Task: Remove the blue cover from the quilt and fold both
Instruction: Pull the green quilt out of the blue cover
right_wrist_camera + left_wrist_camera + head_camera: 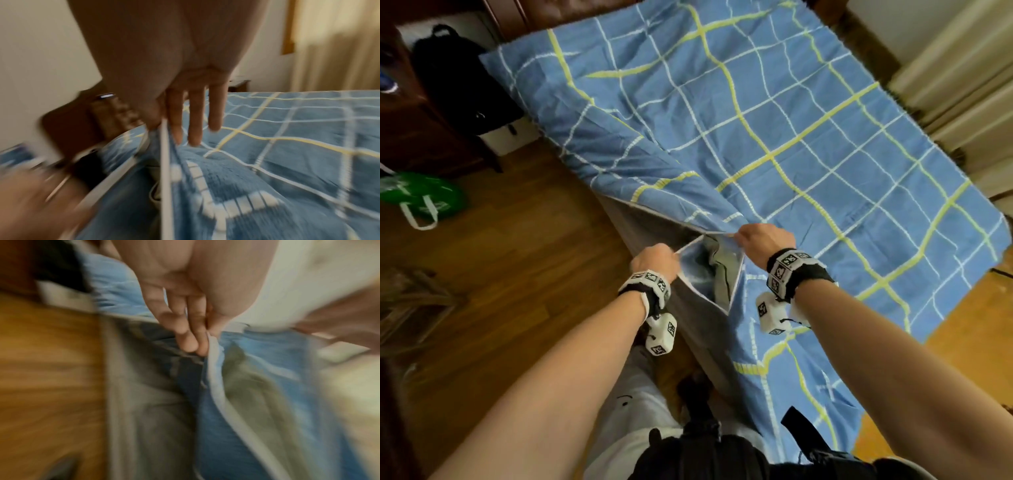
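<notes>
A person stands at the foot corner of a bed, and the blue cover [774, 130] lies spread flat over it, still holding the quilt.

To the left of the cover's opening, the left hand [655, 258] pinches the white-piped hem between thumb and fingers [188, 337]. The opening [710, 270] itself gapes as a dark triangular mouth at the bed's near edge, and a fold of pale greyish quilt [720, 274] shows inside it. To the right of the opening, the right hand [763, 241] pinches the opposite hem, thumb against forefinger, with the other fingers [195, 123] hanging straight and loose.

The step in hand looks like the first one: spreading the opening so the quilt can come out. The next move probably calls for one hand to keep the mouth wide while the other reaches in for the quilt.

The cover is thin, creased woven cotton, blue with a loose grid of white and yellow lines. The hem is a narrow, taut white band. Both wrist views are blurred.
</notes>
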